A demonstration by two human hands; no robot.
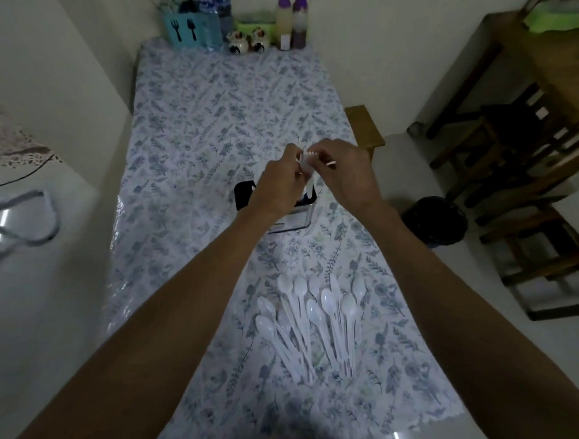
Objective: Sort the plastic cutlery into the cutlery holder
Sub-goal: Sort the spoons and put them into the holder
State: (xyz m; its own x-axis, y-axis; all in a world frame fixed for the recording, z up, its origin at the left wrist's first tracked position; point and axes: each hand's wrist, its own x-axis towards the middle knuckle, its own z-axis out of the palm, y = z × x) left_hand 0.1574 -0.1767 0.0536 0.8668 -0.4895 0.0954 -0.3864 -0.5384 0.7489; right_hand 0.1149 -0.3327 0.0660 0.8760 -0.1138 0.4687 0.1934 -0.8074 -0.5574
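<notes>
Both hands meet directly above the cutlery holder (pixel 300 210) on the bench (pixel 192 118). Left hand (pixel 280 181) and right hand (pixel 345 168) have fingers clamped on a small bunch of white plastic cutlery (pixel 307 162), tines up, long axis near vertical, handles pointing down toward the holder. Spoons (pixel 312 315) lie fanned nearer the person, well apart. Next move is probably a straight drop.

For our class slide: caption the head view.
Both hands hold white cutlery above the holder; spoons wait.
</notes>
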